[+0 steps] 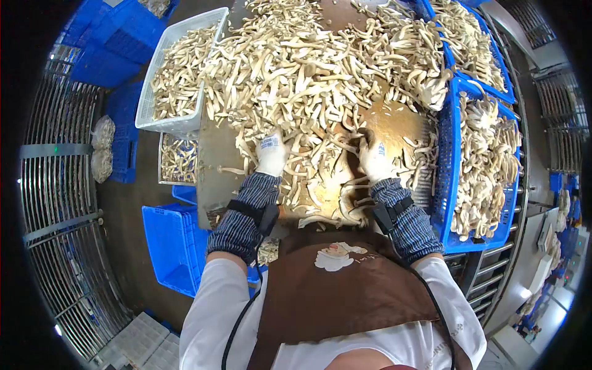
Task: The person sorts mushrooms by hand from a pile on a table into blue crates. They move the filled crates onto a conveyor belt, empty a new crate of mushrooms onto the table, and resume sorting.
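Mushrooms [296,68], pale and long-stemmed, lie heaped over the far half of the metal table [214,179], thinning to loose pieces at the near edge. Leftmost, a clear bag [103,148] of pale contents rests against stacked blue crates [126,132]. Next, a white basket [143,102] filled with mushrooms sits at the table's left side; just below it in view is a metal tray [161,161] of smaller pieces, then a blue bin [165,243] lower down. Left hand [271,154], in a white glove with a striped sleeve above: fingers lowered among the mushrooms, their opening hidden; cannot tell whether anything is held. Between the hands, scattered stems on a wet, yellowish patch. Right hand [375,159], gloved likewise: fingers bent, a dark spot at their tips beside mushrooms; grip not determinable. Rightmost, two blue baskets stand along the table's right side, the near basket [454,148] and the far basket [441,34], both loaded with mushrooms.
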{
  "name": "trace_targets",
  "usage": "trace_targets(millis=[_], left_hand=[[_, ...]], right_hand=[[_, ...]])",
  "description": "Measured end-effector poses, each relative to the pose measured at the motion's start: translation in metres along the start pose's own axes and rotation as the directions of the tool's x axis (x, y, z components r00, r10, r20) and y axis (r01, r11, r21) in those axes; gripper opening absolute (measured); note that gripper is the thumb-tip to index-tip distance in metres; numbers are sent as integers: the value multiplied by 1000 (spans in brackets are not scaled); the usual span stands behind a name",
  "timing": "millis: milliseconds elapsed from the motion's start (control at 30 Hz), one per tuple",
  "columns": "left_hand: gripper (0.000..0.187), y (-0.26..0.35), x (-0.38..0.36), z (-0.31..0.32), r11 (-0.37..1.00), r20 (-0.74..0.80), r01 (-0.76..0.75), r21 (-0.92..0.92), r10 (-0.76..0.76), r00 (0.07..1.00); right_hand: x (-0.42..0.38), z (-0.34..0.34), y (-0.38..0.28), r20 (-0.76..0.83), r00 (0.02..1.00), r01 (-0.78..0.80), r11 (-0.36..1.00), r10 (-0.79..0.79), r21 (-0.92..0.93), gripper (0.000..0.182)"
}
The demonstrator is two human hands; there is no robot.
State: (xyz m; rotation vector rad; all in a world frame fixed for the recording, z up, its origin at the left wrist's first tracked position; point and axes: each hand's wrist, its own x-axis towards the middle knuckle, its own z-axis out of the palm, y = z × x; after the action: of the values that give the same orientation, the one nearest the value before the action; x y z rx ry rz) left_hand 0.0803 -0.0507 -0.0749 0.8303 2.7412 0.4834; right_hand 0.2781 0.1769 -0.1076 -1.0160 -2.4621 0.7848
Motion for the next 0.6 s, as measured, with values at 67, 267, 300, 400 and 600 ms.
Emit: trace_targets(millis=[67, 267, 300, 400, 600], left_hand=[[45, -7, 1, 11, 997, -6, -65, 32, 66, 998], [48, -11, -8, -14, 989, 66, -56, -137, 65, 996], [48, -1, -12, -26, 983, 43, -21, -182, 29, 999], [59, 12, -22, -41, 961, -108, -115, -251, 90, 990], [40, 76, -64, 8, 823, -183, -479, -305, 443, 878]], right_hand=[[-4, -8, -5, 132, 986, -116, 984, 98, 136, 32], [-2, -66, -56, 500, 865, -208, 885, -32, 417, 47], [3, -53, -38, 472, 881, -240, 825, -37, 512, 50], [34, -62, -16, -64, 914, -307, 787, 400, 535, 67], [165, -127, 41, -380, 633, -370, 695, 674, 616, 84]])
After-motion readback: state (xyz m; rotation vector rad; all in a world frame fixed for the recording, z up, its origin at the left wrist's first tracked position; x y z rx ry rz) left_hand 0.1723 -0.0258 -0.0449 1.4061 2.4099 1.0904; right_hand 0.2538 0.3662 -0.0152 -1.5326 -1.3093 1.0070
